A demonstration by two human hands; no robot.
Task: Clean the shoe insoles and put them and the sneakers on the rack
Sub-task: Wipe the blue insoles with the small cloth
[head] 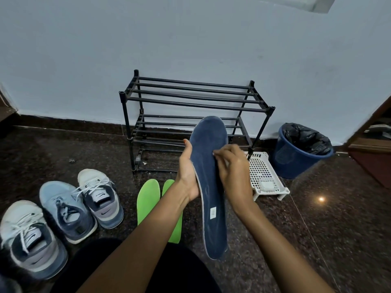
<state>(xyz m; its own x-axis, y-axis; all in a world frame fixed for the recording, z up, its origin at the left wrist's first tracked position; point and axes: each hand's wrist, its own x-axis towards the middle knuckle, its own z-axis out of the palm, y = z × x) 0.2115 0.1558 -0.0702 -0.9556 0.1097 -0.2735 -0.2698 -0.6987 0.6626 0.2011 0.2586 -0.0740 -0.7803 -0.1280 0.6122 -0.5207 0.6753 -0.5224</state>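
Navy insole (208, 187), held upright before the black shoe rack (191, 104), looks light and bendy, so the left hand (187, 172) grips its middle edge while the right hand (234, 174) pinches at its fabric face.

I can read no word or number here. The blue insole (211, 187) carries a small white label (212, 212) near its heel end, but the print is too fine to make out. A dark swoosh logo (105, 213) sits on the heel of the grey-and-navy sneaker (99, 197). Its tongue tag (99, 195) bears a dark mark that I cannot read.
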